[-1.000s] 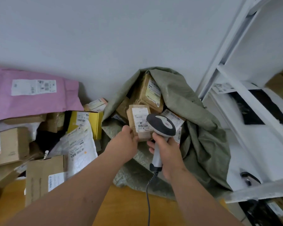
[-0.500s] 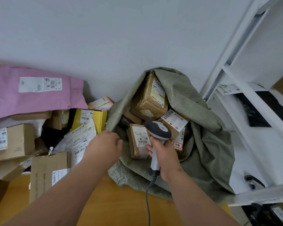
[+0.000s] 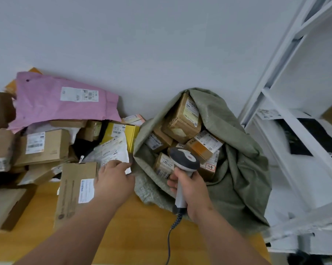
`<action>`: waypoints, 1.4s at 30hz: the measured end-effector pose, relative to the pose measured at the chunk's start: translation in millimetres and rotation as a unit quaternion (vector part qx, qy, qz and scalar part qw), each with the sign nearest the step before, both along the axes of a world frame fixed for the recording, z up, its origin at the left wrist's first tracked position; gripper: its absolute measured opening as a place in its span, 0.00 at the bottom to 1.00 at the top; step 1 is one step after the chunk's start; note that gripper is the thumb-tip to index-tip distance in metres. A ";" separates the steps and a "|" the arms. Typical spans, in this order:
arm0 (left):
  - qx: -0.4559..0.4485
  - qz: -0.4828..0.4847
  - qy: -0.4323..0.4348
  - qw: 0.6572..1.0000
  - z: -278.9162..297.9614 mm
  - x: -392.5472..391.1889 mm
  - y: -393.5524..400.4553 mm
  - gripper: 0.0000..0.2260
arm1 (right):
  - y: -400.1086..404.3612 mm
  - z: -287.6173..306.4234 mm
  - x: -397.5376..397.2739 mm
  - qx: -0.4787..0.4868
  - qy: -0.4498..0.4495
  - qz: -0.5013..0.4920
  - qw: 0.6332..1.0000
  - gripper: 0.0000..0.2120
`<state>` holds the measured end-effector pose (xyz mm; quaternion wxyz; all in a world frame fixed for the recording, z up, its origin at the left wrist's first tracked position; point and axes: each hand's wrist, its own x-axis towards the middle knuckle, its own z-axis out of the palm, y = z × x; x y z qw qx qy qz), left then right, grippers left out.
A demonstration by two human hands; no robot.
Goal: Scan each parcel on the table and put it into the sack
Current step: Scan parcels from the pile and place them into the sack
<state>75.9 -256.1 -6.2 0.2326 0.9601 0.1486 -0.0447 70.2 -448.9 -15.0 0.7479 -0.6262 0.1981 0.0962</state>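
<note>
Parcel dropped: small box (image 3: 162, 165) now lies inside the sack (image 3: 237, 169); left hand (image 3: 113, 180), released, reaches the white mailer (image 3: 111, 152) on the counter (image 3: 142, 226); right hand (image 3: 191, 190) clenches the scanner (image 3: 184, 159).

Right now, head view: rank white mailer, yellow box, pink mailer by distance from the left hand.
1. white mailer: at the left hand fingertips.
2. yellow box: just behind the mailer.
3. pink mailer: farthest, back left against the wall.
</note>
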 end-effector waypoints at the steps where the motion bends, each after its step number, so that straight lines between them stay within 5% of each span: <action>1: -0.024 0.024 0.001 0.999 -0.3 -6.2 4.3 0.19 | 4.4 0.5 -5.2 -0.003 0.000 0.011 1.000 0.03; 14: -0.144 0.276 0.094 0.946 -40.6 -57.9 102.4 0.29 | 91.2 -13.1 -32.2 -0.086 0.013 0.182 0.980 0.06; 29: -0.340 0.214 0.179 0.898 -81.5 -48.1 188.9 0.19 | 220.7 -76.9 -17.9 -0.122 0.121 0.216 0.961 0.08; 42: -0.401 0.203 0.117 0.885 -70.1 -52.7 187.1 0.07 | 210.2 -79.1 -36.7 -0.034 0.125 0.111 0.985 0.12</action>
